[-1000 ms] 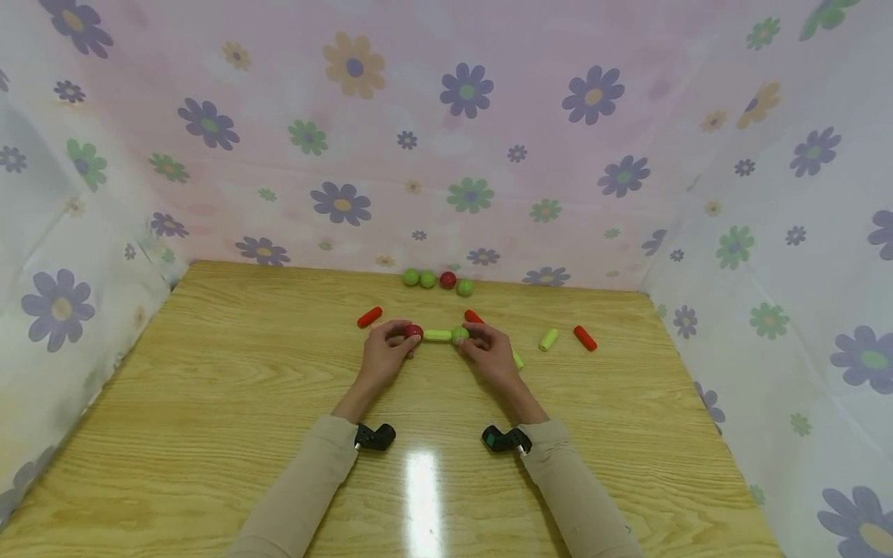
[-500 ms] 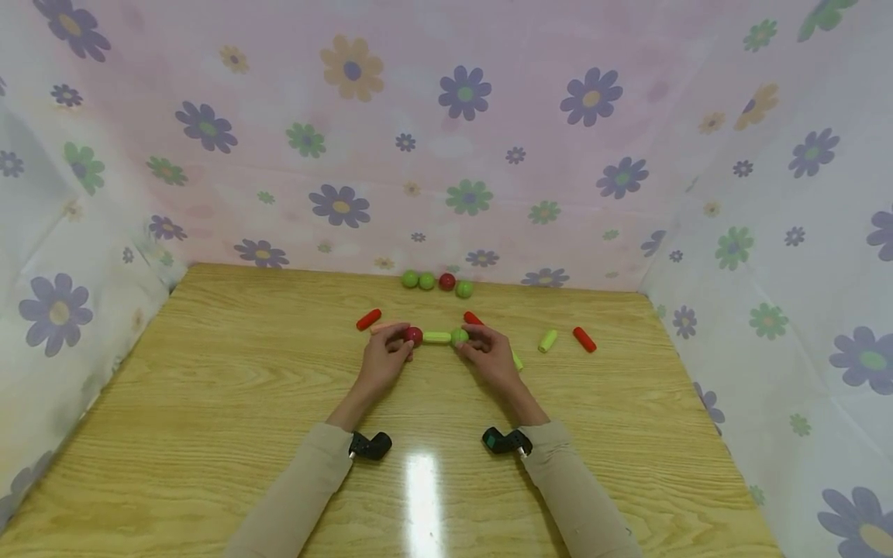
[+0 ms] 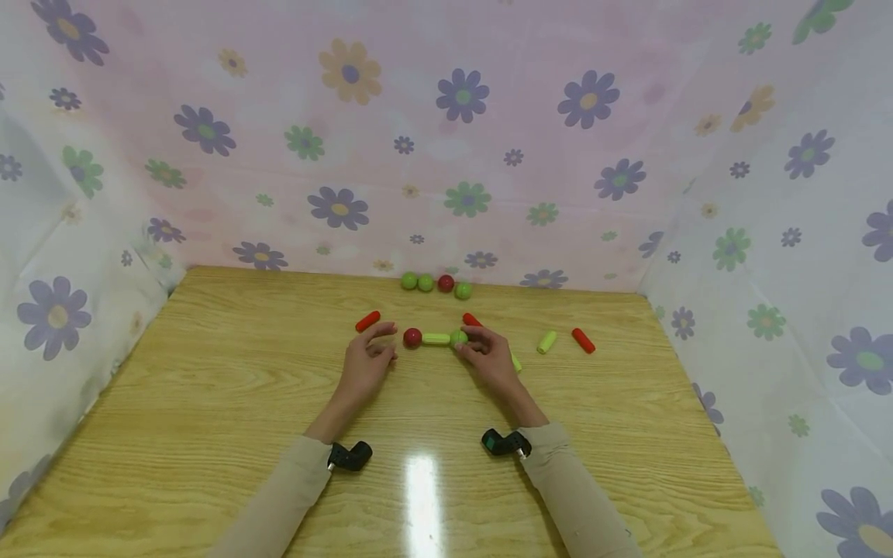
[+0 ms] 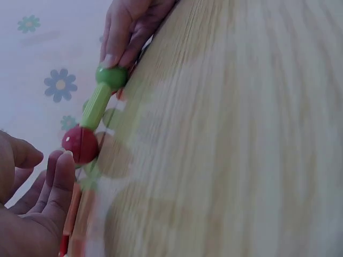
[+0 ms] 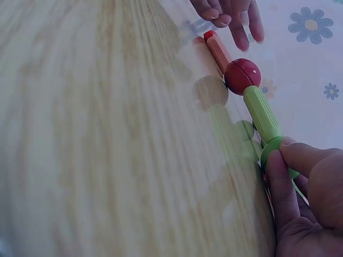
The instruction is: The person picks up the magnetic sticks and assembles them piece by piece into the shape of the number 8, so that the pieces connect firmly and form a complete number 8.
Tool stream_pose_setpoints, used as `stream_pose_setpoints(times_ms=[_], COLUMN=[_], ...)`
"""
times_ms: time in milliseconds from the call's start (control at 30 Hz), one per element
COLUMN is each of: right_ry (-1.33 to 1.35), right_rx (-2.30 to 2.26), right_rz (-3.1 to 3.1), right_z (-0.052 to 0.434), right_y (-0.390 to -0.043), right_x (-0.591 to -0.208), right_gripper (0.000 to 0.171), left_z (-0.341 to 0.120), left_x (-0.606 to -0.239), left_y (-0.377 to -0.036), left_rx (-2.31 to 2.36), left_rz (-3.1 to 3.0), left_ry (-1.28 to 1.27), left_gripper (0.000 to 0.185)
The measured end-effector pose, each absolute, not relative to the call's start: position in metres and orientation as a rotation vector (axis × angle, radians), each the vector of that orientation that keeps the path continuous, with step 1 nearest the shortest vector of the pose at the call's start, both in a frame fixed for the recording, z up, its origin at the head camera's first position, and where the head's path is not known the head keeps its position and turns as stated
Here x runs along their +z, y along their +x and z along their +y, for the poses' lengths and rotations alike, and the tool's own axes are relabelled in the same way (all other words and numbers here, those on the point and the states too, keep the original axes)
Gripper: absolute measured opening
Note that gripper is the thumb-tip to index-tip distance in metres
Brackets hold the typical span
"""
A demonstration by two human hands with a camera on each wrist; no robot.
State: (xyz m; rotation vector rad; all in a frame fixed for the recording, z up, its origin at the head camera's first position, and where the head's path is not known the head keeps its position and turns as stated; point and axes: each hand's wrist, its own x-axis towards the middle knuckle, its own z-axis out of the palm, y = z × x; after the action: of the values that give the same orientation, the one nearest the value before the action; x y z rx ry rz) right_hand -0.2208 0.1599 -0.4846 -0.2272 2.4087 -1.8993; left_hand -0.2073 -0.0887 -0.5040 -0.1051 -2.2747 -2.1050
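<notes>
A yellow-green ribbed rod (image 3: 436, 339) joins a red ball (image 3: 412, 337) at its left end to a green ball (image 3: 457, 338) at its right end. My right hand (image 3: 493, 360) pinches the green ball between thumb and fingers, seen closely in the right wrist view. To the left of the red ball is my left hand (image 3: 366, 364), its fingers loosely bent and apart from the ball, holding nothing. An orange rod (image 5: 218, 52) lies on the table behind the left hand, mostly hidden by it in the head view.
Along the back edge sit several balls, green (image 3: 409, 281) and red (image 3: 446, 284). Red rods (image 3: 367, 321) (image 3: 583, 340) and a yellow-green rod (image 3: 547, 342) lie on the wooden table (image 3: 244, 372). Another red rod (image 3: 471, 319) lies partly behind my right hand. Flowered cloth encloses the back and sides.
My left hand has let go of the red ball and moved left, away from it. My right hand keeps its pinch on the green ball, and the joined pieces stay nearly in place.
</notes>
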Motion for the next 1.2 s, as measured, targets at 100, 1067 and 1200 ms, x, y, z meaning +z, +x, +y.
stream_pose_setpoints(times_ms=[100, 1067, 1200], right_ry=[-0.224, -0.181, -0.186], right_rx=[-1.882, -1.887, -1.893], right_rz=[2.422, 2.381, 2.384], right_z=[0.16, 0.16, 0.159], right_y=[-0.22, -0.22, -0.219], right_x=[-0.484, -0.482, -0.483], right_gripper=[0.038, 0.04, 0.04], left_z=[-0.097, -0.122, -0.121], left_x=[-0.503, -0.513, -0.511], left_y=[-0.21, -0.231, -0.231], left_rx=[-2.113, -1.928, -1.796], left_rz=[-2.27, -2.348, -2.427], left_ry=[-0.13, -0.173, -0.178], left_gripper=[0.031, 0.032, 0.033])
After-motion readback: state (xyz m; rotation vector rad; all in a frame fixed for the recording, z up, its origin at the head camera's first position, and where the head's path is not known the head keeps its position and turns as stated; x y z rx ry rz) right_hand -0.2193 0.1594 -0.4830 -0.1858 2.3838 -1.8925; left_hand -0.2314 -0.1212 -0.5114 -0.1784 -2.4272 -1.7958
